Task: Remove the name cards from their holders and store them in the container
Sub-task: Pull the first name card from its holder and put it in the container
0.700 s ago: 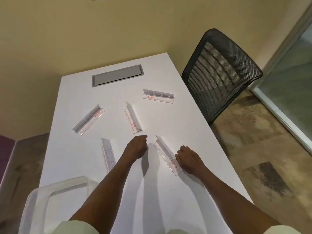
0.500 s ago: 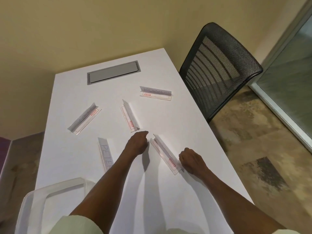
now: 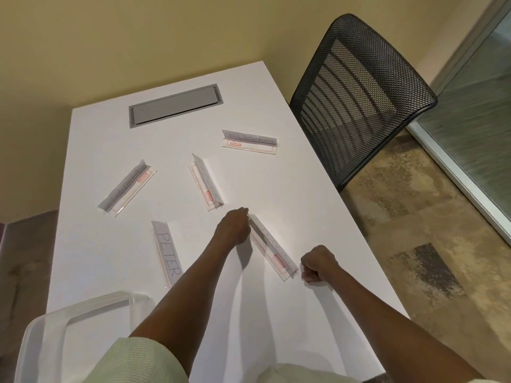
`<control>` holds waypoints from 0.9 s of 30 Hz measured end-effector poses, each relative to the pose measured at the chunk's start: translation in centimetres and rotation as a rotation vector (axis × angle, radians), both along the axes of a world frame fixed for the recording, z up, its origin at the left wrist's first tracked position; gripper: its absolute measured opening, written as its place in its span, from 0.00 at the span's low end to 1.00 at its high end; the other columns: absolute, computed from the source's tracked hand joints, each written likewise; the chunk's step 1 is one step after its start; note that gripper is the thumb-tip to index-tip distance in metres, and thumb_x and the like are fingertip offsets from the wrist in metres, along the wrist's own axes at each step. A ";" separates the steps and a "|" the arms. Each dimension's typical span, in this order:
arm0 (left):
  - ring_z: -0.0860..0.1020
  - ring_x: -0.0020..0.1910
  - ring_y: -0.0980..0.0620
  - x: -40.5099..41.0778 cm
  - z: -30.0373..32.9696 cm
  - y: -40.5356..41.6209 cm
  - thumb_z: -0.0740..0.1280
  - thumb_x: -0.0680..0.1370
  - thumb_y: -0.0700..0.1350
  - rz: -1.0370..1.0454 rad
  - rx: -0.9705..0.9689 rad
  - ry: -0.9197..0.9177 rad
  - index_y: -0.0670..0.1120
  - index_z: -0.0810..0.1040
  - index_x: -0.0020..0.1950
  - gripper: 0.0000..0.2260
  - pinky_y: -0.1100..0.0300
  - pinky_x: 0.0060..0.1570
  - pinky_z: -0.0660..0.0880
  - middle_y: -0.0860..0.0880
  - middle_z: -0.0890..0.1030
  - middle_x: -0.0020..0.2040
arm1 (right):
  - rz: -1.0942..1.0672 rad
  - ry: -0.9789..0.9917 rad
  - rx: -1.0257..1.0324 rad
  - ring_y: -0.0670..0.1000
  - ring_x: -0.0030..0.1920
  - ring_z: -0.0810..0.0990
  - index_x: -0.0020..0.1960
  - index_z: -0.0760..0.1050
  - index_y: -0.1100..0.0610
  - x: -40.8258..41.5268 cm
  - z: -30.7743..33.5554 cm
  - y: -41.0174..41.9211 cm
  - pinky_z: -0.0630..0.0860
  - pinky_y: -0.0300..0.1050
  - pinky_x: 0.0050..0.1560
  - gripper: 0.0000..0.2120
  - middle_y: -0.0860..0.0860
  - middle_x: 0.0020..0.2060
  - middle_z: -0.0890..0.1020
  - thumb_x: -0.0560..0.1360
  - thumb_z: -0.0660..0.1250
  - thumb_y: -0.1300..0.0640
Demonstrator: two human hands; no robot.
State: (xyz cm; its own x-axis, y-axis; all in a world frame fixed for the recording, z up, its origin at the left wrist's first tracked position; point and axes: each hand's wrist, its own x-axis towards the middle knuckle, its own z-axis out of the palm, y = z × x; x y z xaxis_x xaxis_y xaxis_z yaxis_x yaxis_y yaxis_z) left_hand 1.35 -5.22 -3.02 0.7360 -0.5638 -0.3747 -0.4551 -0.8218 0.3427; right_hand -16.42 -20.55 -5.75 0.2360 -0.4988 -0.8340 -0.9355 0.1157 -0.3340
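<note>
Name cards sat in five clear holders spread over the white bench [image 3: 304, 217]: one nearest holder [image 3: 272, 248] between the hands, a "PETER" holder [image 3: 167, 252] to its left, a middle holder [image 3: 206, 182], a left holder [image 3: 127, 187] and a far holder [image 3: 249, 141]. The left hand [image 3: 233, 226] pinched the nearest holder's far end; the right hand [image 3: 318, 262] rested fisted just beside its near end, gripping nothing visible. One translucent container [image 3: 80, 308] stood at the near left edge. One grey hatch [image 3: 175, 105] was set in the bench, one mesh chair [image 3: 359, 87] beside it, yellow walls behind.

White table [image 3: 290, 189], clear holders with red labels [image 3: 273, 248], black mesh chair [image 3: 359, 87], yellow wall [image 3: 138, 37].
</note>
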 end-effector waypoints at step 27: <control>0.76 0.37 0.50 2.8 2.2 2.1 0.67 0.74 0.45 0.469 -0.366 0.005 0.41 0.84 0.40 0.10 0.58 0.41 0.74 0.47 0.82 0.34 | 0.000 -0.118 0.131 0.53 0.20 0.74 0.36 0.75 0.69 5.4 2.3 -2.5 0.72 0.40 0.23 0.06 0.62 0.29 0.78 0.72 0.65 0.71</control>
State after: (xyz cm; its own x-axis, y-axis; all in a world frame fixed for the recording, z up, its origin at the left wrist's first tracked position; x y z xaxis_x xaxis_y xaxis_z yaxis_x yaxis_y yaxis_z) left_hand 4.20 -3.11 -0.79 0.9364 -0.2721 -0.2215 -0.0697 -0.7630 0.6427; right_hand -11.00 -23.04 -3.46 0.3359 -0.3877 -0.8584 -0.8907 0.1655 -0.4233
